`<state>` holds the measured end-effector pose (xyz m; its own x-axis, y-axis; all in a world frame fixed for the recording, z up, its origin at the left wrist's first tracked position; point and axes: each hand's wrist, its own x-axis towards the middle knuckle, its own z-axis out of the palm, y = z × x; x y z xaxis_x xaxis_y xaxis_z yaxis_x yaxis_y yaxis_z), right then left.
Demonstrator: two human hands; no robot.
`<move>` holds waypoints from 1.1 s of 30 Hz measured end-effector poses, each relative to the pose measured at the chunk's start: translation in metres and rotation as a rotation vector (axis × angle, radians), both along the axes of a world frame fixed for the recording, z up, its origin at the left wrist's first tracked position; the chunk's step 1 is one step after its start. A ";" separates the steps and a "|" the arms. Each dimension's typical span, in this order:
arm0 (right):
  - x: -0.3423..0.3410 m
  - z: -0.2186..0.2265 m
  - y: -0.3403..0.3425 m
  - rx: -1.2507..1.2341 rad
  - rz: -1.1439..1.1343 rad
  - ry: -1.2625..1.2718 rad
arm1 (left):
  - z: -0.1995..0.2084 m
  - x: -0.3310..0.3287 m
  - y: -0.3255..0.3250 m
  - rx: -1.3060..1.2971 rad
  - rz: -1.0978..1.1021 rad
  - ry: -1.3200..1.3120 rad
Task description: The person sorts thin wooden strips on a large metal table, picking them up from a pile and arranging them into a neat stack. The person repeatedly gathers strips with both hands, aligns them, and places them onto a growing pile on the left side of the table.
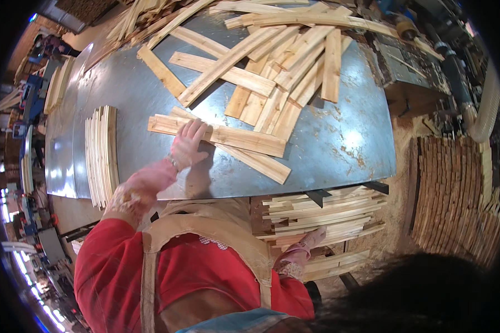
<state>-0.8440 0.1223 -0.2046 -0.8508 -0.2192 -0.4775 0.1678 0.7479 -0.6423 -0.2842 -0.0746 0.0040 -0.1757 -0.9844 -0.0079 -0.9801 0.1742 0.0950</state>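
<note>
On the metal-topped table [339,161], my left hand [189,143] lies across a pale wooden board [244,140]. Its fingers rest over the board, and the thumb is spread away below them, so the hand looks open. Another board [261,164] lies slantwise underneath, its right end sticking out toward me. My right hand [315,237] is lower, beyond the table's near edge, and touches a stack of thin wooden slats [339,213]. Its fingertips are too small and partly hidden against the slats to show their grip.
Loose boards [294,66] lie in a crossed heap at the table's far side. A neat row of slats [101,155] stands at the left. Dark metal brackets [318,197] jut from the near edge. Stacked timber [447,194] and a ribbed hose [488,105] are at right.
</note>
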 end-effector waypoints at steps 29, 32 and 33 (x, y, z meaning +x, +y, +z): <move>0.045 0.075 -0.040 0.366 0.167 -0.024 | -0.017 0.021 0.020 0.455 0.092 -0.109; 0.053 0.039 -0.026 0.176 0.024 0.000 | -0.023 0.018 0.016 0.381 0.034 -0.095; 0.048 0.026 -0.016 0.015 -0.036 -0.090 | -0.024 0.020 0.017 0.366 0.010 -0.085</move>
<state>-0.7959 0.1058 -0.1786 -0.8115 -0.1812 -0.5556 0.2515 0.7499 -0.6118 -0.2638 -0.0580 -0.0201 -0.1496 -0.9155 -0.3734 -0.9887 0.1340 0.0675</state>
